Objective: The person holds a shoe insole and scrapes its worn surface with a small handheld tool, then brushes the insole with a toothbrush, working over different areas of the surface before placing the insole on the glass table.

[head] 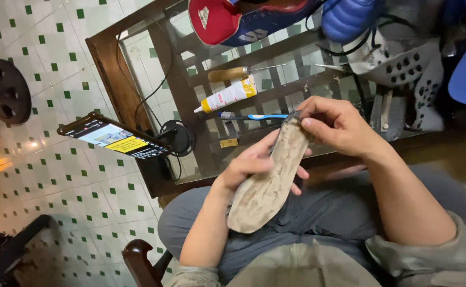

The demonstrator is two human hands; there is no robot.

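The left hand is curled under a worn, tan insole, with the fingers wrapped around its middle and the forearm raised from the lap. The right hand is bent at the wrist and closed on the far tip of the insole, which is pinched between thumb and fingertips. The insole is held tilted above the knees, just near of the glass-topped bench. On the bench, a white glue tube with a yellow band lies beside a wooden-handled awl, and a blue toothbrush lies just near of them. A phone with a lit screen is mounted at the left. A red and blue shoe rests at the far edge.
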